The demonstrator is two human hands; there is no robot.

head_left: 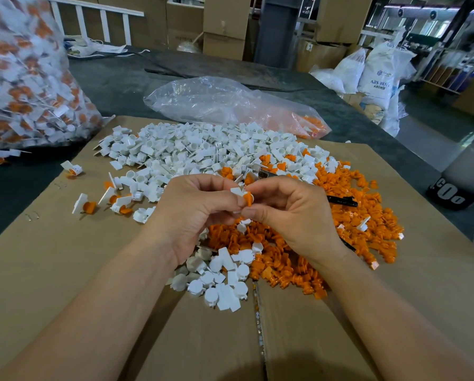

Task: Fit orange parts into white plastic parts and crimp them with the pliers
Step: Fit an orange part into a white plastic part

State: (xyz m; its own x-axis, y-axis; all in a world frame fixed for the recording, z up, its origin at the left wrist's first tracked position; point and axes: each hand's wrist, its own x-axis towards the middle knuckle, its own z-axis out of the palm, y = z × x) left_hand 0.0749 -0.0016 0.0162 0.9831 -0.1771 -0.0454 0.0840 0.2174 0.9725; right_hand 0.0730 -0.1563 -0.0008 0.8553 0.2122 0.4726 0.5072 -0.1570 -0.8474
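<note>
Above the piles, my left hand pinches a white plastic part. My right hand pinches an orange part and holds it against the white one. A heap of white parts covers the far side of the cardboard sheet. A heap of orange parts lies to the right and under my hands. The pliers lie among the parts behind my right hand, with the metal jaws and a black handle showing. A few fitted pieces lie to the left.
A large clear bag of fitted pieces stands at the far left. Behind the piles lies a clear bag with some orange parts. A black and white container stands at the right edge. Cardboard boxes and white sacks fill the background.
</note>
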